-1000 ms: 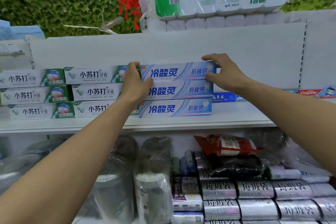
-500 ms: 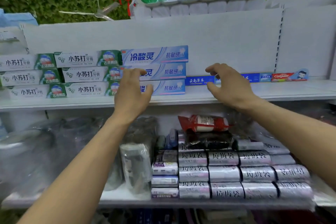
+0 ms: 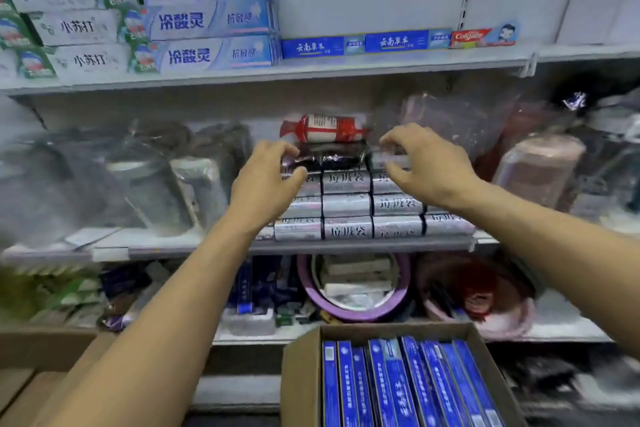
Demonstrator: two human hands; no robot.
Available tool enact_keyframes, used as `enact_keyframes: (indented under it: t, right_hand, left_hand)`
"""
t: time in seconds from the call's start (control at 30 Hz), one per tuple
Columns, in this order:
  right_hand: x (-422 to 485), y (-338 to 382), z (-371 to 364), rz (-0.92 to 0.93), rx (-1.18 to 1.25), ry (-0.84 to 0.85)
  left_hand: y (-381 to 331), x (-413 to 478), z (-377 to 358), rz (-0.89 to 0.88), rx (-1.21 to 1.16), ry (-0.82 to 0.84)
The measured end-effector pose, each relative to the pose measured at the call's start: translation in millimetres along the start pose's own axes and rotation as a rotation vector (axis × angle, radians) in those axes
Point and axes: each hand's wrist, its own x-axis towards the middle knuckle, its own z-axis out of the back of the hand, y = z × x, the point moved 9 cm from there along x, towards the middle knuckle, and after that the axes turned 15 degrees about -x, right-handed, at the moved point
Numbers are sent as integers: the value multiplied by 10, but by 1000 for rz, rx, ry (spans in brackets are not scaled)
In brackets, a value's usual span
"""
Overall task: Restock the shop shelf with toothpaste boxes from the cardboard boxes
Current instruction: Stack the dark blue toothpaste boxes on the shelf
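Green-and-white toothpaste boxes [image 3: 69, 28] fill the left end of the top shelf [image 3: 242, 78], stacked 3 high with their printed faces outward, where shoppers can read them. Touching them on the right, 3 pale blue boxes [image 3: 207, 17] sit in a neat stack near the shelf's front edge.

Lower down, the left hand [image 3: 263, 184] hangs empty, its fingers loosely curled around nothing, in front of shiny silver rolls [image 3: 346, 204] packed in tight rows on the middle shelf. The right hand [image 3: 426, 166] hovers level with it, equally empty and loosely curled. Whether either hand touches the rolls cannot be told. Both look to be between loads.

Right of the pale stack, slim dark blue boxes [image 3: 363, 43] lie only 1 layer high, followed by 1 red box [image 3: 481, 36]. The bare space above them is probably the gap to fill.

At bottom right, an open cardboard box [image 3: 301, 374] holds more stock [image 3: 398, 385] in the same dark blue. These long, glossy, stiff cartons stand on edge, so several could likely be lifted together.
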Motion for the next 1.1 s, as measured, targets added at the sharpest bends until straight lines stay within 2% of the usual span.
enact_keyframes:
  t: [0.23,0.4,0.53,0.63,0.8,0.87,1.03,1.1]
  right_hand:
    - [-913,-359,-1051,-78,114,279]
    - [-1454,-484,-1976,-219,202,513]
    - [-1964,-434,-2822,-300,237,730]
    - [-2378,-334,-3369,-392,308,888]
    - [-2984,-47,-4174,-407,273,1126]
    - [-3115,53,-4356,-386,244,1169]
    - [-3207,218,-4681,-433,143,1126]
    - [-3202,250,-4760,-466,69,1091]
  left_hand:
    - [615,-921,-1205,322,-154,257]
    - [1236,-1529,-1975,583,-204,406]
    - [1934,-2066,-2497,813,-224,473]
    - [2311,-2401,-2783,921,-136,527]
    - [2800,-2885,-3253,959,32,692]
    - [2908,-2984,-3362,955,60,696]
    - [2919,-2937,-3538,840,160,571]
    - [2844,-2928,-3638,772,201,586]
